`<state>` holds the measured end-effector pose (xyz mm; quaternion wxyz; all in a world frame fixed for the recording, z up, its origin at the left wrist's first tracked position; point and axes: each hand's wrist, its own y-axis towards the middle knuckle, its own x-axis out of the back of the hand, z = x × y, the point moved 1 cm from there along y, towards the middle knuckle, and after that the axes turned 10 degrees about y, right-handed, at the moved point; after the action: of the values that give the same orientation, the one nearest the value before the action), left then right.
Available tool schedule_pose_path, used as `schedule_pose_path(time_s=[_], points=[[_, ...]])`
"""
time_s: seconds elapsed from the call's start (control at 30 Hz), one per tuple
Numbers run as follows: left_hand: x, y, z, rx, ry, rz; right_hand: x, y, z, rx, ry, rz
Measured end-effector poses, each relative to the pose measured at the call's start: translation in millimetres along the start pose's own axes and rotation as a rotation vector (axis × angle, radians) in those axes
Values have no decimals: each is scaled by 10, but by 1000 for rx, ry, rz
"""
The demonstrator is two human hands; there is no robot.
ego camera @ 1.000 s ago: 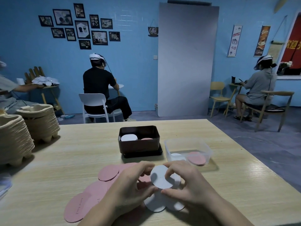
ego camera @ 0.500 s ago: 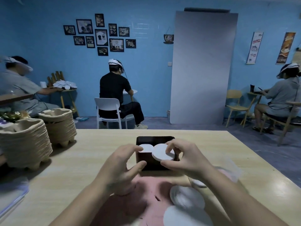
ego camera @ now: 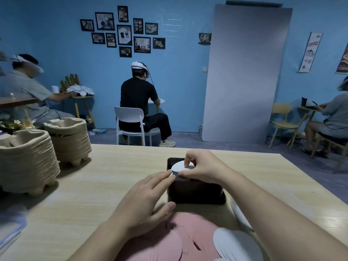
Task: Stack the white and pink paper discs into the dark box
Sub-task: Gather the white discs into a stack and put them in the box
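right fingers pinch white disc over dark box (sign: "coffee").

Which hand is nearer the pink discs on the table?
Left. Left hand is at the far edge of the pink discs; right hand is farther, over the dark box, pinching a white disc.

Disc: pinched in the fingers of the right hand, above the box; fingertips of the left hand at its near-left edge.
Box: beneath the fingers, on the table.
Loose discs: nearer than the fingers.
Tray stacks: far left.
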<state>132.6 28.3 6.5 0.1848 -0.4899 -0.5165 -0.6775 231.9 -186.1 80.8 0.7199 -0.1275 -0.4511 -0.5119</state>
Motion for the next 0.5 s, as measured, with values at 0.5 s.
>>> schedule_pose_path(time_s=[0.5], points=[[1,-36,-19,44,-124,24,-141,86,-17,-93,-14,104]])
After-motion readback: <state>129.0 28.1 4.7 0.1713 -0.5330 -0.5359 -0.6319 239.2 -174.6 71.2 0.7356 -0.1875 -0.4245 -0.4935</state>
